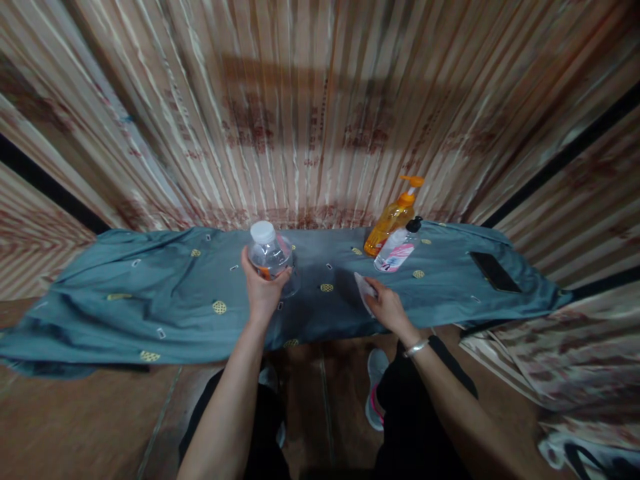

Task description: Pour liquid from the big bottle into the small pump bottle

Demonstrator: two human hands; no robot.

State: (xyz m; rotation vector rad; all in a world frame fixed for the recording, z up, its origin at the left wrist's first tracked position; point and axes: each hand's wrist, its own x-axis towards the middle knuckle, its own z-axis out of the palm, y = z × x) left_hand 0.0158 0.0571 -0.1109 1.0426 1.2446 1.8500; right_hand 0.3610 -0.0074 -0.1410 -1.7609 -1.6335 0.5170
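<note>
My left hand (pixel 263 283) is wrapped round a clear plastic bottle (pixel 274 255) with a white screw cap, near the middle of the cloth-covered table. Pinched in my right hand (pixel 387 303) is a thin white cloth or tissue (pixel 365 292); its exact kind I cannot make out. Just beyond that hand stand an orange pump bottle (pixel 389 225) and a clear bottle with a black cap and pink label (pixel 397 249). The two bottles are side by side, the clear one partly in front of the orange one.
A teal tablecloth (pixel 190 293) with yellow pineapple prints covers the narrow table. Towards its right end lies a dark phone (pixel 495 272). Behind hangs a striped, floral curtain (pixel 300 120). Dark poles (pixel 50 187) slant at both sides, and a pale bag-like item (pixel 590 457) sits at lower right.
</note>
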